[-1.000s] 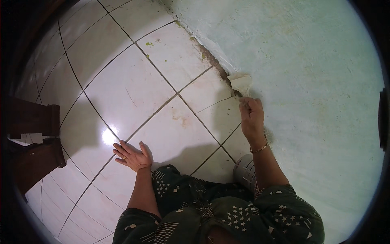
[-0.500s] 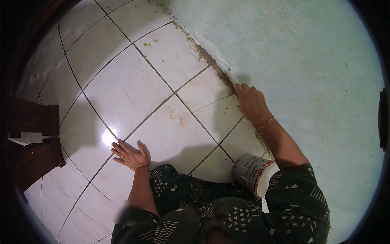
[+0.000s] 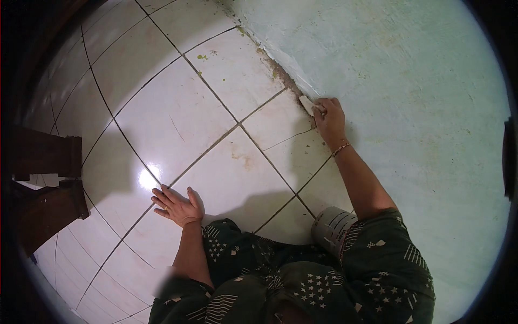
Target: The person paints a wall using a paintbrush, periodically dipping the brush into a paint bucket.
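Note:
My right hand (image 3: pixel 330 120) is closed around what looks like a small paintbrush (image 3: pixel 307 105), its flat pale end showing past my fingers. The brush is at the joint where the pale green wall (image 3: pixel 415 124) meets the tiled floor. Fresh white coating (image 3: pixel 286 65) runs along the wall's bottom edge, beside a strip of dirty brown gap (image 3: pixel 285 77). On the left, my left hand (image 3: pixel 178 206) lies flat on the white tiles, fingers spread, holding nothing. A paint bucket (image 3: pixel 328 229) stands beside my right knee, partly hidden by my sleeve.
Dark wooden furniture legs (image 3: pixel 51 156) stand on the floor at the far left. Small green flakes (image 3: pixel 202 57) and brown stains (image 3: pixel 243 156) mark the tiles (image 3: pixel 162 108). The wall closes off the right side.
My right hand has turned and the brush has come slightly down along the wall's foot, its flat side now showing. My sleeve covers more of the bucket. The left hand stays on the floor.

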Motion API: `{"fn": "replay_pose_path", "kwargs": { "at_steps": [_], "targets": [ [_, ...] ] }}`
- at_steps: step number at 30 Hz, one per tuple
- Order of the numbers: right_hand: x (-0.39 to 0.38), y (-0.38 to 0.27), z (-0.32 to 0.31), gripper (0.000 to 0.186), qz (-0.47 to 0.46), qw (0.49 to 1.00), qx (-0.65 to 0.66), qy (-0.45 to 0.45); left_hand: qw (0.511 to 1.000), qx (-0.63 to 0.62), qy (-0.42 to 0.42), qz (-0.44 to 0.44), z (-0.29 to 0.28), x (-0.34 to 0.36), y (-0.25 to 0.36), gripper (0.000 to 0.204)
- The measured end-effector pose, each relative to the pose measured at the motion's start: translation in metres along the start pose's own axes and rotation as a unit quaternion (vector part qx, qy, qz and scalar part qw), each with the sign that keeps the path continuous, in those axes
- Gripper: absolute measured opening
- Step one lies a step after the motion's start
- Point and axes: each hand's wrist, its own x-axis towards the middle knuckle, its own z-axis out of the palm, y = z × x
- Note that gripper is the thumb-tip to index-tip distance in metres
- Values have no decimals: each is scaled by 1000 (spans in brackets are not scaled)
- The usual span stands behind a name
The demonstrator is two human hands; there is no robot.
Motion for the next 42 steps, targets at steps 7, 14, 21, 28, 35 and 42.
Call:
{"fn": "replay_pose_path", "kwargs": {
  "at_steps": [7,14,21,28,35,42],
  "targets": [
    [-12,6,10,23,-2,998,-25,-50,1000,-2,2,5,1,-1,-1,88],
    [-1,-24,-65,20,-2,999,-12,48,1000,3,-8,-6,-4,-4,-5,88],
    [-10,-2,-11,16,-58,997,-22,45,1000,-4,-9,0,-2,-1,2,87],
    [20,-20,-46,16,-89,994,15,57,1000,-1,-12,-1,-4,-1,1,87],
    [35,-58,-23,16,-62,993,-95,12,1000,4,9,5,-4,-2,0,83],
    [64,-32,0,10,-104,985,-130,52,1000,-5,7,15,-1,-2,0,86]
  ]
}}
